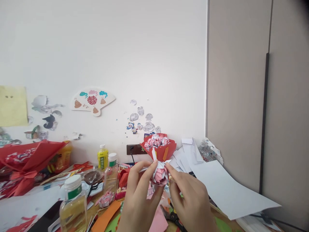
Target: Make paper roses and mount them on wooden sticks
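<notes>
A folded pink and white paper flower [160, 175] is held up above the cluttered table, between both hands. My left hand [142, 190] pinches its upper left side with thumb and fingers. From the right, my right hand [189, 196] grips the flower's upper right edge with its fingertips. White paper points stick up from the top of the flower. Behind it stands a red paper bouquet [158, 145] filled with pink and white paper flowers. Another pink paper flower [106, 199] lies on the table left of my left hand. Below my hands is a sheet of pink paper [159, 219].
Clear bottles with white caps, one bottle [73, 203] near the front, stand left. A yellow bottle [103, 157] is farther back. A larger red bouquet [21, 167] lies far left. Scissors [175, 217] rest under my right hand. White paper sheets [229, 187] spread to the right, beside a cabinet [236, 83].
</notes>
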The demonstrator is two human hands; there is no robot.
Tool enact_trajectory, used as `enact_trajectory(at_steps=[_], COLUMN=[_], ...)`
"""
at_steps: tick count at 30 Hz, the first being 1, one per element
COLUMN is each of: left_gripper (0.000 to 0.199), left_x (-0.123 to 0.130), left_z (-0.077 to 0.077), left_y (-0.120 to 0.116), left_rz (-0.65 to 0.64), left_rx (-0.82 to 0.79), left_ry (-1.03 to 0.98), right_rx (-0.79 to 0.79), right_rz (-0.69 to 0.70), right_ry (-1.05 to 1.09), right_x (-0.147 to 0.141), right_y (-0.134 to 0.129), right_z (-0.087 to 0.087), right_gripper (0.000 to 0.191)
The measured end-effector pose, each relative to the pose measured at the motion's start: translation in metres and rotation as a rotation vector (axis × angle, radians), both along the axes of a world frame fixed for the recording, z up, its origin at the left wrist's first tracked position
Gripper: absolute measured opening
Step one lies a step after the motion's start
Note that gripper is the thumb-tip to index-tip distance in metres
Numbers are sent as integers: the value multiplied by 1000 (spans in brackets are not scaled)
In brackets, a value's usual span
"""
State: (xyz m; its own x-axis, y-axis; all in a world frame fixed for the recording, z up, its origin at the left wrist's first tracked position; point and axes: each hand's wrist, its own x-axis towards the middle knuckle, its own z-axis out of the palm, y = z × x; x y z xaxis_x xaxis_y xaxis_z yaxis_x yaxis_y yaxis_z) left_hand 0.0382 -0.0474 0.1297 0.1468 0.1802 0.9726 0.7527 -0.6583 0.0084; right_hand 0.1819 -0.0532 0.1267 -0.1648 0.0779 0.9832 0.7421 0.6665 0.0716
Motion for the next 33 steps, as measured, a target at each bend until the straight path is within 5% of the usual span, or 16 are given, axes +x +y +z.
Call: enact_trajectory(at_steps=[6,13,19,27,33], left_gripper=[39,55,51,49,47], left_x=[-4,-4,4,-1,-4], left_z=[4,0,-4,6,3], left_y=[-2,4,5,2,1], left_rz=[-105,-365,-517,-346,-186], left_rx=[-118,-464,-607,-462,-341], left_ry=[-31,-132,-364,-164,-134], right_rx=[-130,-312,-278,-285,-248], right_rz=[64,154,119,160,118], right_ry=[68,187,141,78,160], right_x=[6,10,2,7,8], right_y=[-1,3,9,0,1], right_z=[7,8,0,7,6], right_gripper=[31,21,19,29,11])
